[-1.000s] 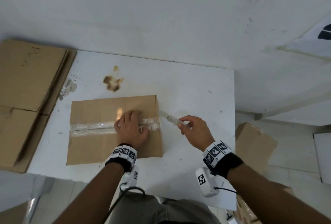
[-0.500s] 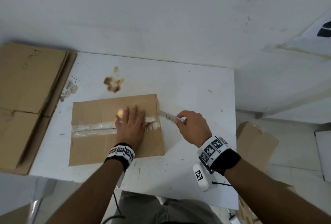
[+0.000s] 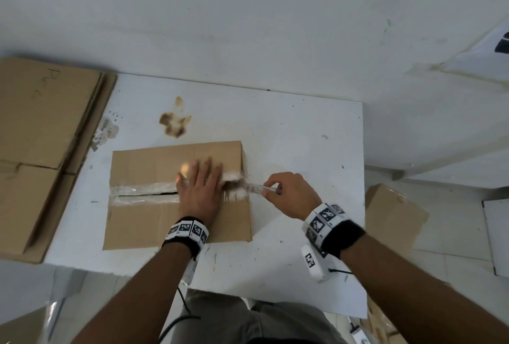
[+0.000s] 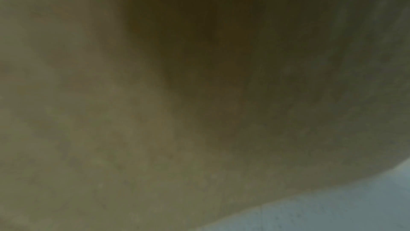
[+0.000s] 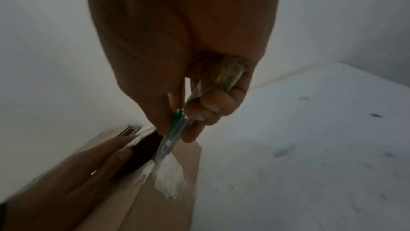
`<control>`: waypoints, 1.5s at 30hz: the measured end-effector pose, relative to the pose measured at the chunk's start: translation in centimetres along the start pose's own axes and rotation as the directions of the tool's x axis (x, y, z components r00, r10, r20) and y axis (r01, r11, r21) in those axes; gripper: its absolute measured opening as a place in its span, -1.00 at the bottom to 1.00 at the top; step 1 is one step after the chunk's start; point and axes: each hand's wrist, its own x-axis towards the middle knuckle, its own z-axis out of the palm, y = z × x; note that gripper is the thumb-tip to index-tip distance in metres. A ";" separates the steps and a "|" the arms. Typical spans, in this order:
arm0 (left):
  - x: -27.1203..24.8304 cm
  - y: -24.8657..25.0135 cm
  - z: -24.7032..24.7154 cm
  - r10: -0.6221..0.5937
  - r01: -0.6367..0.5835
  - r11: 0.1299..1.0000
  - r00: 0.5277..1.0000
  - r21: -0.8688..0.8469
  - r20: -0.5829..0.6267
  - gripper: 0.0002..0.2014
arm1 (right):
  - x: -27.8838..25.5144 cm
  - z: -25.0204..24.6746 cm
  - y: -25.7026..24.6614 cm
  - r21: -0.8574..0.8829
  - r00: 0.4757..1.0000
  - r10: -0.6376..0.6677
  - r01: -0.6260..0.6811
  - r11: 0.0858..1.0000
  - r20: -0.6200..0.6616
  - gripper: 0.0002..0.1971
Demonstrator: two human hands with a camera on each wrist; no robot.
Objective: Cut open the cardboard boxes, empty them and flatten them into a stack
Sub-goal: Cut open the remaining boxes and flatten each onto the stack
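brown taped cardboard box (image 3: 154, 178), frame centre: seam runs left-right. left hand (image 3: 199, 192) flat, pressing lid. right hand (image 3: 289, 195) pinching clear-handled cutter (image 3: 256, 187), tip at seam's right end.

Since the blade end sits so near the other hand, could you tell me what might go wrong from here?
1. The left hand presses flat on the box across the taped seam, right in line with the tool; a slip could drive the tip into the fingers.
2. The right hand pinches the thin clear handle, so it may twist.
3. The tip could snag in the crumpled tape.
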 end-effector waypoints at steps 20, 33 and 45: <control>-1.2 1.4 -1.0 0.056 -0.057 0.974 0.998 -0.218 -0.008 -0.50 | -4.8 0.1 3.7 0.123 0.997 0.070 -0.072 0.990 0.020 -0.88; 0.0 -2.4 -12.3 -0.029 -0.090 0.883 0.969 -0.460 -0.245 -0.60 | -3.3 -4.6 -6.2 -0.364 0.814 -0.549 0.460 0.810 -0.191 -0.77; -0.3 -1.9 -11.4 -0.062 -0.070 0.832 0.974 -0.551 -0.218 -0.60 | -3.7 -4.9 -6.0 -0.403 0.841 -0.491 0.378 0.833 -0.226 -0.78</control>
